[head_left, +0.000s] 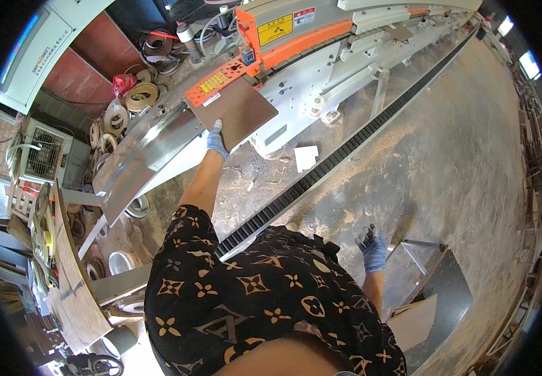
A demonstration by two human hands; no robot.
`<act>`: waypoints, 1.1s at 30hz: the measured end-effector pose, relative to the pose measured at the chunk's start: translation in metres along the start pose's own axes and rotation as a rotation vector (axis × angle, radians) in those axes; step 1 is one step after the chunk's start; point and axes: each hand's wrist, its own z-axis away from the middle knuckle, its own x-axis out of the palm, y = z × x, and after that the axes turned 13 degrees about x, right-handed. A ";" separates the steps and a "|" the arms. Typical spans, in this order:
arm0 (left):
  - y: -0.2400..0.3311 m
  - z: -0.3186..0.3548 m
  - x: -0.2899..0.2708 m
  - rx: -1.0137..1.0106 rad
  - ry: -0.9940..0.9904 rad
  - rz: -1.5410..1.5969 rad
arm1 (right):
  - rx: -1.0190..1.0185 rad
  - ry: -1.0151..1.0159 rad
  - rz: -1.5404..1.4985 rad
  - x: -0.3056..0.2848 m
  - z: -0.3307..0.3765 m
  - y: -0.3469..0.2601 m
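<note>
My left hand (216, 140), in a blue and pale glove, reaches forward to the near edge of a flat brown panel (242, 111). A pale thumb or finger lies on the panel's top face; the other fingers are mostly hidden. The panel rests at the front of a long machine, beside its orange guard plate (214, 83). My right hand (372, 248), in a blue glove with dark grey fingertips, hangs out to the right above the floor. Its fingers are apart and slightly bent, with nothing held.
A black ribbed conveyor strip (346, 148) runs diagonally across the floor. Rolls of edging band (141, 97) crowd the left side. At lower right stands a dark-topped table or cart (449, 291) with a light board (413, 321). White scraps (306, 158) lie below the machine.
</note>
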 end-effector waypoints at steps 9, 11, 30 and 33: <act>-0.083 -0.103 0.026 0.067 -0.328 -0.006 | -0.096 0.044 -0.147 -0.065 0.021 0.035; -0.025 -0.186 -0.003 -0.099 -0.856 -0.196 | -0.100 0.078 -0.192 -0.070 0.024 0.042; -0.146 0.244 0.081 0.153 -0.572 -0.618 | 0.030 0.770 -1.033 -0.406 0.156 0.153; -0.183 0.310 0.067 -0.036 -0.773 -0.650 | -0.092 0.602 -1.180 -0.446 0.112 0.187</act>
